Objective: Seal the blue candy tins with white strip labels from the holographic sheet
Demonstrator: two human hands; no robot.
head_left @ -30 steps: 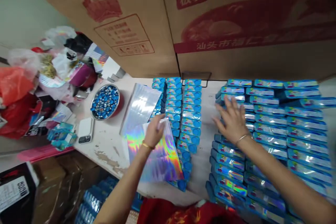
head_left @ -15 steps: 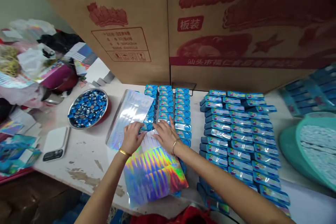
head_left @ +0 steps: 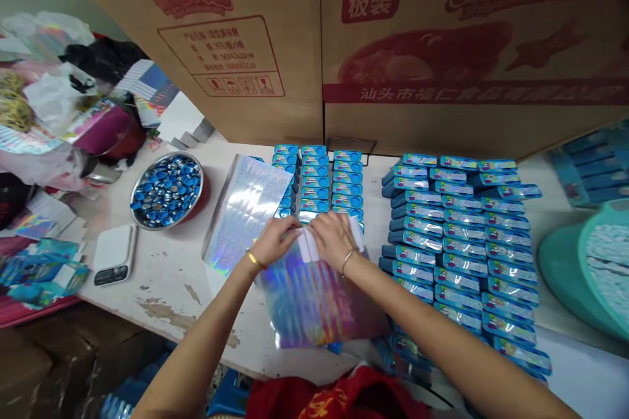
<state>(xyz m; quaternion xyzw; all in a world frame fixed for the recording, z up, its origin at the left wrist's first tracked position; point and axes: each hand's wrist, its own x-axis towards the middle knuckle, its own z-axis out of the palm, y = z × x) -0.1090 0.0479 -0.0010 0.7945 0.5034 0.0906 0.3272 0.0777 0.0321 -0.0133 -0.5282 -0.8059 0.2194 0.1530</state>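
Holographic sheets, two of them, lie on the worktop (head_left: 162,285): one shiny sheet (head_left: 307,298) sits under both hands near the front edge, the other sheet (head_left: 243,209) lies just to its left, farther back. The left hand (head_left: 275,242) and right hand (head_left: 334,237) pinch the far edge of the near sheet, fingers closed on it, touching each other. That sheet covers the near end of three rows of blue boxes (head_left: 319,177). To the right, well apart, stands a bigger block of blue boxes (head_left: 457,242), too many to count. One metal bowl (head_left: 167,190) at left holds blue caps. One white scale (head_left: 114,254) lies beside it. Two cardboard cartons (head_left: 275,33) wall off the back. A teal basin (head_left: 590,262) sits at far right.
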